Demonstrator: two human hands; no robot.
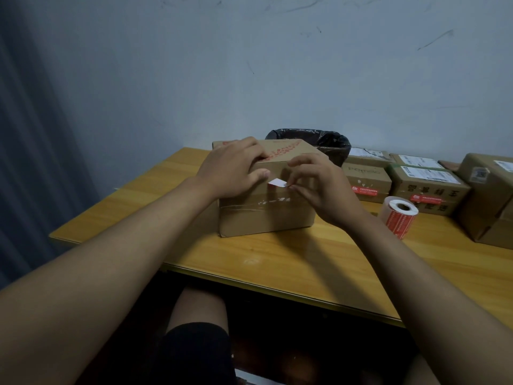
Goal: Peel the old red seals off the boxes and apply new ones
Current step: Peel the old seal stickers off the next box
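We hold the box (266, 201) on the surface (305, 259) with our left hand (230, 170), fingers curled over its top edge and thumb pressed on the front face. Our right hand (316, 184) pinches the lifted white-backed flap of the old red seal (277, 183) between thumb and forefinger. The seal sits on the front face just under the top edge, its long axis running left to right, and its stuck end lies to the left of our pinching fingers, next to the left thumb. We judge the pull should run leftward along that axis. The roll of new seals (398, 215) stands near our right wrist
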